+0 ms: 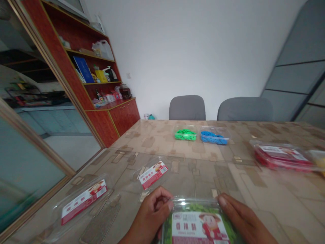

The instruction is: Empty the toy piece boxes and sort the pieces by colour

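A clear plastic box (198, 225) with a printed label on its lid and green contents sits at the bottom of the view. My left hand (154, 213) is closed on its left far corner, thumb near the lid edge and fingers curled. Along the right side lies my right hand (241, 217), its fingers stretched out against the box edge. Two loose clear lids with red and white labels rest on the table to the left: one lid (153, 174) just beyond my left hand, another lid (83, 203) further left.
Across the patterned table (142, 142) stand an uncovered box of green pieces (186, 135) and one of blue pieces (214, 137). A labelled box with red contents (281, 157) is at right, with a partly cut-off yellow one (317, 159) beside it. Two grey chairs (187, 107) stand behind.
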Tool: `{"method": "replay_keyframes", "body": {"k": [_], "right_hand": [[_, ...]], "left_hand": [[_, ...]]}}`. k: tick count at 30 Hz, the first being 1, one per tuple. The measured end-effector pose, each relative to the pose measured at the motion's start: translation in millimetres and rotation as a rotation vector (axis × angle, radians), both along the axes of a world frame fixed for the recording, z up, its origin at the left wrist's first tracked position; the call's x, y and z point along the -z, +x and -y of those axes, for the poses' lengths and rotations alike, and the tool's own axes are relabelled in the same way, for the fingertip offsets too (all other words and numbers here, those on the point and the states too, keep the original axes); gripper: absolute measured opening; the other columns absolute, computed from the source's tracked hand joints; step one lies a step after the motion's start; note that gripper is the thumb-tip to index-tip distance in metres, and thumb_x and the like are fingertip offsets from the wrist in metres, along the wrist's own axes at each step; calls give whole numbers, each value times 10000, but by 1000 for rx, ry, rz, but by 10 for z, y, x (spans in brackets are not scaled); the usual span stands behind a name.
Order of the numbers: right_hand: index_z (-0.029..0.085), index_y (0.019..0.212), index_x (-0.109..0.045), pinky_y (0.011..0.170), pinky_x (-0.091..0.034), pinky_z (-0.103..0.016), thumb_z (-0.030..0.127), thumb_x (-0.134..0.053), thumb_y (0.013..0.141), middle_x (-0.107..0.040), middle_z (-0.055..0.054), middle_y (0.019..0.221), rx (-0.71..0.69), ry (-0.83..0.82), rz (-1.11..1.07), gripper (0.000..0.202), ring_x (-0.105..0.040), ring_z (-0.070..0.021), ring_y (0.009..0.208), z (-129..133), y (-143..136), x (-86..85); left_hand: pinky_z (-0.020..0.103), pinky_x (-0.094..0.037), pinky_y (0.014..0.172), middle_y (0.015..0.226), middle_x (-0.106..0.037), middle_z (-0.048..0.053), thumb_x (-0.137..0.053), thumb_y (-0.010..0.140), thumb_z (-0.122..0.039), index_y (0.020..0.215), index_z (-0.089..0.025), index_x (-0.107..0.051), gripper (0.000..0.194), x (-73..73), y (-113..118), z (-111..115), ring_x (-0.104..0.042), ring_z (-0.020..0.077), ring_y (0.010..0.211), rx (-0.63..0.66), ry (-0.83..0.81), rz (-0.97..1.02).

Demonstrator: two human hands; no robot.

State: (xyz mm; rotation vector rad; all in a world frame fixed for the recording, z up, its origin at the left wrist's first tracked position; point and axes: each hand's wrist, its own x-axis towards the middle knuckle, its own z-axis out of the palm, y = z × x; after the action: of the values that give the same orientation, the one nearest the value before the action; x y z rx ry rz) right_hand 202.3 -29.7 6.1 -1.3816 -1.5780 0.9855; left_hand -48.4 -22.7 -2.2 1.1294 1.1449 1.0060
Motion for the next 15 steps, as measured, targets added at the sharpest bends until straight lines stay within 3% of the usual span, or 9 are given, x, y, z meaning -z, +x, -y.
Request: {"method": "replay_keyframes", "body": {"k": [3, 7, 15], "right_hand": [[208, 730, -594, 634, -503, -265, 642, -418, 918, -633, -13, 695, -29, -129, -109, 505, -615, -195, 684, -5, -17, 112], [203, 760, -582, 622, -463, -264, 675, -453, 888, -637, -11, 723, -44, -219, -229, 506, -604, -190, 685, -12, -20, 184], [213, 710, -606, 584, -456, -283, 737, -637, 689, -591, 7, 609, 27, -402, -346, 526, -582, -201, 609, -127, 2, 23]], "left_hand": [[148, -260, 359, 588, -514, -47, -743, 713, -601, 821, -150, -594, 487, 75, 1, 20, -378, 50, 410, -28, -71, 114], [136, -167, 320, 463, -390, -108, -801, 658, -575, 846, -158, -601, 499, 89, 2, 22, -213, 21, 340, -29, -222, 270], [145, -182, 341, 443, -370, -107, -855, 572, -541, 757, -168, -557, 512, 49, 20, -16, -242, 31, 366, -24, -311, 350]]}}
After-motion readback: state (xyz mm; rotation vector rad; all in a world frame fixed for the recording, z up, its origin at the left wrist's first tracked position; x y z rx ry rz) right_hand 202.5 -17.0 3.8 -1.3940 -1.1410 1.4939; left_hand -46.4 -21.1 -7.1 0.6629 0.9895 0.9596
